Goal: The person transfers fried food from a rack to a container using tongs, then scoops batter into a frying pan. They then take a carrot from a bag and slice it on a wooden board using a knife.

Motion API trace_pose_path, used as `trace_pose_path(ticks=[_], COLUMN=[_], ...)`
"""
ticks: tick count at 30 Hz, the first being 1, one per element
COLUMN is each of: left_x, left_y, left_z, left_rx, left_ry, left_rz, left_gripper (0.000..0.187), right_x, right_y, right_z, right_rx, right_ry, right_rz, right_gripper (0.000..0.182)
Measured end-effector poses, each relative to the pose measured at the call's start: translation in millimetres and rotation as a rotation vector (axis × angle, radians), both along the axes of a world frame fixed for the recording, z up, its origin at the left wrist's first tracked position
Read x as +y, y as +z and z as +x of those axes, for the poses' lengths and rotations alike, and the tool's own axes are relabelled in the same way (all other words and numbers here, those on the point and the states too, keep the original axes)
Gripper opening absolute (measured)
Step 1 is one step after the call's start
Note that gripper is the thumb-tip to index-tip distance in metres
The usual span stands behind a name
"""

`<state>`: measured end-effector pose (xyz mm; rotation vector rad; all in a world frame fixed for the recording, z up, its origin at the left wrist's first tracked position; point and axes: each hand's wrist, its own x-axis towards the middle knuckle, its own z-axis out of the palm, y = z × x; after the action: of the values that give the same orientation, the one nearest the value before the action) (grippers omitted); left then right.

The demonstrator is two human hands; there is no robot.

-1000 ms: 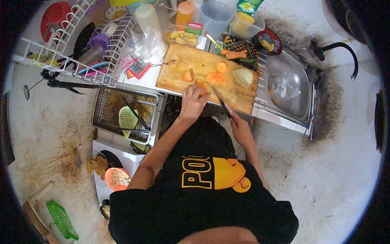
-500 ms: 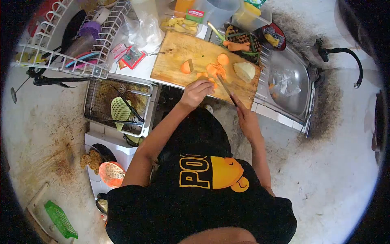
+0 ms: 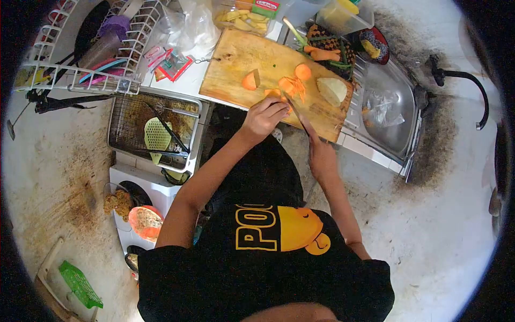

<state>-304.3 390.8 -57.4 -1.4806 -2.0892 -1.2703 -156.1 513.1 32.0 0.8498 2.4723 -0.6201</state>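
My left hand point(image 3: 263, 119) has its fingers bent and pressed on carrot slices point(image 3: 273, 93) near the front edge of a wooden cutting board point(image 3: 230, 59). My right hand point(image 3: 323, 161) grips a knife point(image 3: 303, 119), whose blade lies beside the left fingertips, at the carrot. Thin carrot strips point(image 3: 299, 92) lie just past the blade. A thick carrot chunk point(image 3: 250, 80) rests to the left and a round carrot piece point(image 3: 303, 71) farther back. A pale cut vegetable wedge point(image 3: 331, 91) sits on the board's right side. The left fingers partly hide the carrot beneath them.
A metal sink point(image 3: 383, 112) with a plastic bag is on the right, below a black faucet point(image 3: 461, 75). Whole carrots point(image 3: 324, 55) lie behind the board. Left are a white dish rack point(image 3: 107, 86), a fryer basket point(image 3: 129, 129) with a green slotted spoon point(image 3: 156, 137), and an orange bowl point(image 3: 146, 222).
The whole view has shifted slightly, with the board now a little lower and to the right. The knife stays at the carrot, its blade slightly more upright against the left fingertips.
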Motion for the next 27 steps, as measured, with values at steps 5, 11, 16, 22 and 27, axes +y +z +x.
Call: trace_pose_path(ticks=[5,11,16,22,27], left_x=[1,0,-1,0,-4], left_y=[-8,-6,-6,-7,-3], left_z=[-2,-1,-1,1,0], left_rx=[0.010,-0.060,-0.088,-0.090,-0.076], left_ry=[-0.006,-0.014,-0.024,-0.017,-0.013], left_rz=[0.014,0.044,0.032,0.027,0.013], left_gripper=[0.016,0.013,0.013,0.013,0.010], right_x=[-1,9,1,-10,3], right_y=[-34,-29,-30,-19,-44], right_z=[-10,-8,0,-24,-25], right_rx=[0.508,0.360,0.459,0.251,0.674], right_ry=[0.082,-0.044,0.081,0.046,0.127], right_rz=[0.026,-0.124,-0.007,0.020,-0.077], right_gripper=[0.056,0.055,0.058,0.060,0.065])
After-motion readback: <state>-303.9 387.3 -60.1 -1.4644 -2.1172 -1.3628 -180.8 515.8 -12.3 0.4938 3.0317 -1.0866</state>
